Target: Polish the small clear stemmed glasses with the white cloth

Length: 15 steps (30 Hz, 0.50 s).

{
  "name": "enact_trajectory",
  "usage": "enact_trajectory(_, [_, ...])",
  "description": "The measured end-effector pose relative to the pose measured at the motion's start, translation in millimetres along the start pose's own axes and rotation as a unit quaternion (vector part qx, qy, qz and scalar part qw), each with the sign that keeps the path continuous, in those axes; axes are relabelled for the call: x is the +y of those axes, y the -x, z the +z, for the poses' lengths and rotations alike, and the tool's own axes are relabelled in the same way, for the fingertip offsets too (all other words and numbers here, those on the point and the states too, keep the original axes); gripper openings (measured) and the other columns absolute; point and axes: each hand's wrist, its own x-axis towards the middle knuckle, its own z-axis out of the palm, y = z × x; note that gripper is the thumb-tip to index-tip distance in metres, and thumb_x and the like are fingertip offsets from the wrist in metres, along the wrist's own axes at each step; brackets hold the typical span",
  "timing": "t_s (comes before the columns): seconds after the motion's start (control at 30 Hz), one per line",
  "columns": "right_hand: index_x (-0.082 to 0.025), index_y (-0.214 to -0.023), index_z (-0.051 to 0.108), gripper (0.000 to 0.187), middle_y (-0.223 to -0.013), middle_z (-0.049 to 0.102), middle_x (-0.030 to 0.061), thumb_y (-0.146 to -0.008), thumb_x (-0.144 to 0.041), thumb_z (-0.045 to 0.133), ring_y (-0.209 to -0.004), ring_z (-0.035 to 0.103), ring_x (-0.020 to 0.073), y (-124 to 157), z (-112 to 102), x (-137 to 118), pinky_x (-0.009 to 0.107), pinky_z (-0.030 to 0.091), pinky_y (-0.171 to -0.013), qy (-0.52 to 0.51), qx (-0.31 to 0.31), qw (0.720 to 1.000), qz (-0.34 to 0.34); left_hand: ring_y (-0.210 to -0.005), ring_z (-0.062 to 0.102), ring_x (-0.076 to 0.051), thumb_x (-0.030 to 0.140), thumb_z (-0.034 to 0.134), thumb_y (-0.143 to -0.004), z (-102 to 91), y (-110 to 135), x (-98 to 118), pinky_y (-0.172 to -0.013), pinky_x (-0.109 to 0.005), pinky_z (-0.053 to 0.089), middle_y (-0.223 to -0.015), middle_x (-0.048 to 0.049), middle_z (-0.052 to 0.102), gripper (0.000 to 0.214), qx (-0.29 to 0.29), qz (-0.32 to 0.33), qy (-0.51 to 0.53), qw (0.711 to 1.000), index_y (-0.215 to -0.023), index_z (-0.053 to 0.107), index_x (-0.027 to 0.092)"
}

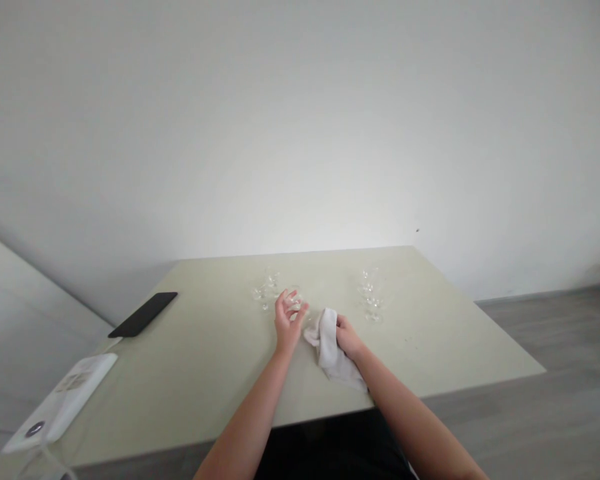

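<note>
Around the bowl of a small clear glass (294,301) curl the fingers of my left hand (286,321), held above the middle of the table. My right hand (349,338) grips a white cloth (331,343) close beside it, and the cloth's lower end hangs toward the table's front edge. Whether cloth and glass touch, I cannot tell. Just behind and left of my left hand stand a few clear stemmed glasses (266,288). Another group of clear glasses (371,293) stands beyond my right hand. Being transparent, the glasses are hard to tell apart.
The pale table (220,360) reaches back to a white wall (300,133). On its left side lie a flat black object (144,315) and a white box-like device (63,402) with a round dark spot and a cable. Grey flooring (540,333) shows at right.
</note>
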Motion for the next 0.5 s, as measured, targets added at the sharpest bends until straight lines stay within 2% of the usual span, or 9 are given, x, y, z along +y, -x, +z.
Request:
enact_trajectory(0.1, [-0.015, -0.095, 0.071, 0.025, -0.085, 0.072, 0.0027, -0.075, -0.029, 0.065, -0.077, 0.064, 0.0174, 3.1, 4.5, -3.5, 0.031, 0.052, -0.074, -0.014, -0.095, 0.995, -0.011, -0.1, 0.064, -0.02, 0.037, 0.073, -0.075, 2.2, 0.3, -5.1, -0.081, -0.031, 0.053, -0.128, -0.0111, 0.06, 0.07, -0.054, 0.005, -0.071, 0.996, -0.137, 0.042, 0.027])
enact_trajectory(0.17, [-0.014, -0.096, 0.071, 0.026, -0.084, 0.072, 0.0026, -0.076, -0.029, 0.064, -0.076, 0.064, 0.0167, 3.8, 6.0, -5.2, 0.03, 0.052, -0.074, -0.01, -0.106, 0.994, -0.022, -0.101, 0.063, -0.02, 0.036, 0.07, -0.077, 4.0, 1.7, -10.2, -0.079, -0.031, 0.054, -0.129, -0.0111, 0.058, 0.073, -0.092, 0.012, -0.112, 0.989, -0.141, 0.037, 0.028])
enact_trajectory(0.23, [-0.014, -0.096, 0.071, 0.026, -0.082, 0.071, 0.0024, -0.077, -0.03, 0.063, -0.075, 0.063, 0.0161, 4.1, 6.4, -6.9, 0.029, 0.051, -0.072, 0.004, -0.098, 0.995, -0.026, -0.102, 0.063, -0.02, 0.035, 0.07, -0.076, 4.3, 2.6, -15.8, -0.076, -0.03, 0.054, -0.128, -0.0113, 0.057, 0.075, -0.106, 0.018, -0.155, 0.982, -0.142, 0.036, 0.026])
enact_trajectory(0.3, [-0.014, -0.093, 0.071, 0.025, -0.079, 0.071, 0.002, -0.079, -0.031, 0.062, -0.072, 0.061, 0.0152, 4.2, 6.1, -8.2, 0.028, 0.05, -0.069, 0.023, -0.098, 0.995, -0.024, -0.098, 0.062, -0.02, 0.034, 0.069, -0.076, 2.2, 2.5, -19.8, -0.074, -0.03, 0.053, -0.119, -0.0098, 0.06, 0.062, -0.093, 0.025, -0.231, 0.968, -0.132, 0.046, 0.022])
enact_trajectory(0.37, [-0.013, -0.091, 0.071, 0.024, -0.078, 0.069, 0.0014, -0.079, -0.031, 0.061, -0.07, 0.059, 0.0141, 3.8, 5.9, -8.3, 0.027, 0.048, -0.069, 0.04, -0.103, 0.994, -0.028, -0.094, 0.06, -0.02, 0.031, 0.066, -0.078, -1.4, 2.1, -20.5, -0.078, -0.033, 0.051, -0.102, -0.0068, 0.063, 0.034, -0.095, 0.04, -0.335, 0.937, -0.109, 0.058, 0.019])
enact_trajectory(0.4, [-0.013, -0.09, 0.071, 0.023, -0.077, 0.069, 0.001, -0.079, -0.031, 0.061, -0.069, 0.059, 0.0138, 3.2, 5.9, -7.8, 0.027, 0.048, -0.07, 0.045, -0.107, 0.993, -0.031, -0.093, 0.059, -0.021, 0.029, 0.063, -0.08, -3.0, 1.9, -19.5, -0.081, -0.035, 0.049, -0.096, -0.0056, 0.063, 0.02, -0.114, 0.053, -0.383, 0.915, -0.098, 0.06, 0.019])
enact_trajectory(0.47, [-0.013, -0.088, 0.07, 0.022, -0.077, 0.068, 0.0003, -0.079, -0.031, 0.061, -0.071, 0.058, 0.0136, 1.2, 6.1, -5.4, 0.027, 0.047, -0.073, 0.052, -0.115, 0.991, -0.038, -0.094, 0.058, -0.022, 0.023, 0.06, -0.082, -4.1, 2.0, -16.1, -0.086, -0.036, 0.046, -0.092, -0.0051, 0.063, 0.006, -0.171, 0.081, -0.453, 0.871, -0.086, 0.062, 0.019])
enact_trajectory(0.5, [-0.013, -0.087, 0.07, 0.022, -0.077, 0.067, -0.0001, -0.079, -0.03, 0.061, -0.072, 0.057, 0.0137, 0.0, 6.2, -3.9, 0.027, 0.047, -0.074, 0.053, -0.116, 0.991, -0.04, -0.096, 0.057, -0.022, 0.021, 0.059, -0.083, -3.3, 2.2, -14.6, -0.087, -0.036, 0.045, -0.094, -0.0054, 0.063, 0.005, -0.198, 0.093, -0.474, 0.853, -0.086, 0.062, 0.02])
